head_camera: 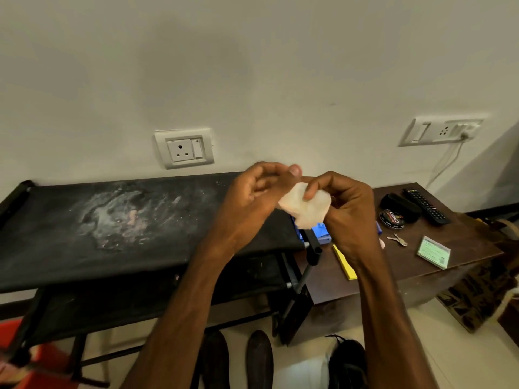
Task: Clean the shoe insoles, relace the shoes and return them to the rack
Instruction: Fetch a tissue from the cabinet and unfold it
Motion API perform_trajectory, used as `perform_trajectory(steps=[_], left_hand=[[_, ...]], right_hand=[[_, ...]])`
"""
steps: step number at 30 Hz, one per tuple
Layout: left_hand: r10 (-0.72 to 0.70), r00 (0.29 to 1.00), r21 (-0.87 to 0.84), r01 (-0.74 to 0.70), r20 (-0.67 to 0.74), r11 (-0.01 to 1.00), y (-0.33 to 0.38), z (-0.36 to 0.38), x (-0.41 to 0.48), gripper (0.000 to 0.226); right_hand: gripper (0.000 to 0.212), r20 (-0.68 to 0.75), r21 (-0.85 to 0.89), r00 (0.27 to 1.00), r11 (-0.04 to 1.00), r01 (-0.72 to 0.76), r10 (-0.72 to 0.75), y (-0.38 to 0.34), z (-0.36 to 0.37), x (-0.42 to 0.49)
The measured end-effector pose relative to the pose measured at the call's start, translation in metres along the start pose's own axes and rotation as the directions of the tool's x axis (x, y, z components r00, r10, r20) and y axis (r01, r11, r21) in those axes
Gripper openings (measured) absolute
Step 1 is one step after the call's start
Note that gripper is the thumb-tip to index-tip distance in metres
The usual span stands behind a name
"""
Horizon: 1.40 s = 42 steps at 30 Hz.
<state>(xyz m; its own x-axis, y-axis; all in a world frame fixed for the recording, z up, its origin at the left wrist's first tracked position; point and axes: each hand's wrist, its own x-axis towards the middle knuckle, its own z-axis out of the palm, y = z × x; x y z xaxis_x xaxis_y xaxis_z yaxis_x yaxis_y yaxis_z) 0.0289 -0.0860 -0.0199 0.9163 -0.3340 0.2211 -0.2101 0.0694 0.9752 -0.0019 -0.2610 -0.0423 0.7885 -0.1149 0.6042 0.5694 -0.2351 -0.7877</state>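
Both my hands are raised over the right end of the black shoe rack (112,220). My right hand (345,211) pinches a white wipe (303,209) between thumb and fingers. My left hand (252,197) holds the wipe's left edge with curled fingers. On the floor below lie two dark insoles (259,357) side by side, and a black shoe (348,360) with loose laces stands to their right. A blue wipe pack (320,231) shows just under the wipe.
The rack's top shelf is dusty with white stains. A brown table (449,248) on the right carries a polish tin (391,219), a remote (425,206), keys (397,240), a card (434,251) and a yellow strip (345,262). A red crate (16,349) sits bottom left. Wall sockets are behind.
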Motion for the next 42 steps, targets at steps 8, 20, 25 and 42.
perform_trajectory(steps=[8,20,25,42], left_hand=[[-0.025,0.997,0.164,0.013,0.074,0.986,0.008,-0.029,-0.047,0.034],[-0.136,0.989,0.153,0.143,-0.055,0.978,-0.018,-0.030,-0.118,0.023],[-0.234,0.965,0.101,0.247,-0.121,0.964,-0.038,-0.021,-0.156,0.028],[-0.325,0.940,-0.021,0.325,-0.106,0.946,-0.061,-0.023,-0.194,0.036]], right_hand=[[0.018,0.098,0.182,0.986,0.972,-0.151,0.135,-0.036,0.018,-0.036],[0.030,0.197,0.184,0.915,0.903,-0.388,0.352,-0.045,0.014,-0.098],[0.049,0.291,-0.108,0.925,0.969,-0.223,0.246,-0.047,0.020,-0.133],[0.009,0.087,-0.076,0.851,0.855,-0.514,0.519,-0.038,0.045,-0.186]])
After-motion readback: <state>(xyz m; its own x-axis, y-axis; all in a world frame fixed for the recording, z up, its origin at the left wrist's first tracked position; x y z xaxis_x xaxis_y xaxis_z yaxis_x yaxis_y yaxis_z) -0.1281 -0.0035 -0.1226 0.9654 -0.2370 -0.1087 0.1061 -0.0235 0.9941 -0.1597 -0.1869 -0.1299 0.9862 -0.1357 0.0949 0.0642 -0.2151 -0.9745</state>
